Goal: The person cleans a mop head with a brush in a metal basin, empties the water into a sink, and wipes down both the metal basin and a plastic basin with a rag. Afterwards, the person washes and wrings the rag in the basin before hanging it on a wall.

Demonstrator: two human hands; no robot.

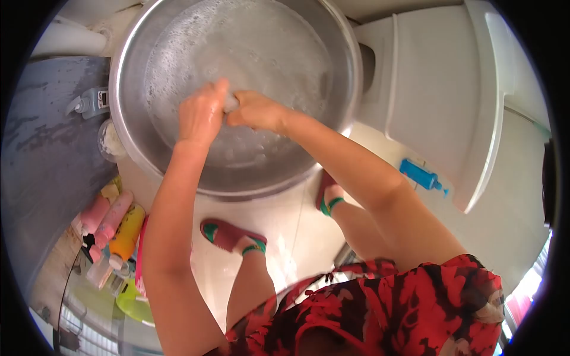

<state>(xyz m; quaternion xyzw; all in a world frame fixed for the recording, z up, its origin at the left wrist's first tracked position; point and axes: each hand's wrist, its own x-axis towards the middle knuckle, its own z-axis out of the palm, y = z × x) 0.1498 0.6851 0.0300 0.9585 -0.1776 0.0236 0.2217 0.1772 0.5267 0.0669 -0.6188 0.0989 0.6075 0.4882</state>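
Note:
A large round metal basin (122,77) holds cloudy, soapy water (279,53) with foam along its left side. Over the water, my left hand (203,113) is closed, its skin wet. My right hand (256,111) is closed just beside it. Between the two fists shows a short bit of a wet, whitish, cloth-like thing (231,103), gripped from both sides. The rest of it is hidden by my fingers or lost in the blurred water below.
A grey pump bottle (94,103) and a small clear bowl (111,142) stand left of the basin. Several bottles, one yellow (127,234), are at lower left. A blue pump bottle (420,174) lies near a white appliance (436,89) on the right. My slippered feet (228,234) are below the basin.

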